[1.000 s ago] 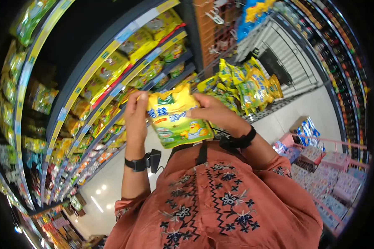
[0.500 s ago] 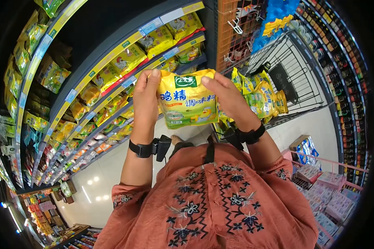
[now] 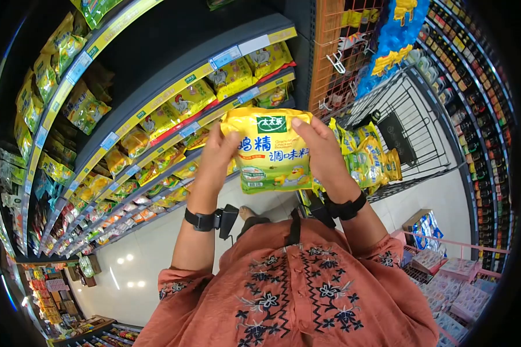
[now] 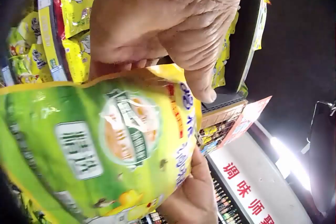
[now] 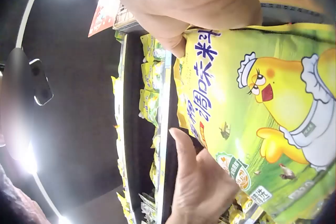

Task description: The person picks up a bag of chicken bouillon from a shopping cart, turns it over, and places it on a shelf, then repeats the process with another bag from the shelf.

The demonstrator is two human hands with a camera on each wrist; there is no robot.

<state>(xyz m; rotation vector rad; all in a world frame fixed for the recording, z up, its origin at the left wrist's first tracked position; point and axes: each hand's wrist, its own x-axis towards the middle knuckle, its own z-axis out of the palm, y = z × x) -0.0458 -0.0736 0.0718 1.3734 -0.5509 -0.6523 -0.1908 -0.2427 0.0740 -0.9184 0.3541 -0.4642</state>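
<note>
Left hand (image 3: 215, 155) and right hand (image 3: 326, 151) have both got a solid grip on a yellow-green bag (image 3: 275, 159) by its upper sides, held out past the shirt (image 3: 292, 289), print side up. Stocked shelves (image 3: 173, 91) on the left, cart (image 3: 440, 151) with other bags (image 3: 364, 162) off to the right.

Packet (image 3: 276, 156) between shelves (image 3: 224, 57) and cart (image 3: 400, 136)

A loose rust-pink shirt (image 3: 295, 295) is worn, its front decorated with black and white embroidered flowers (image 3: 267, 301) and black zigzag lines (image 3: 313, 289), between which small buttons (image 3: 299, 261) are set. The short sleeves (image 3: 179, 280) are trimmed with similar embroidery. Black wristbands (image 3: 199, 220) are worn, the left one fitted with a black box (image 3: 228, 221). A black strap (image 3: 293, 230) is seen at the waist.
</note>
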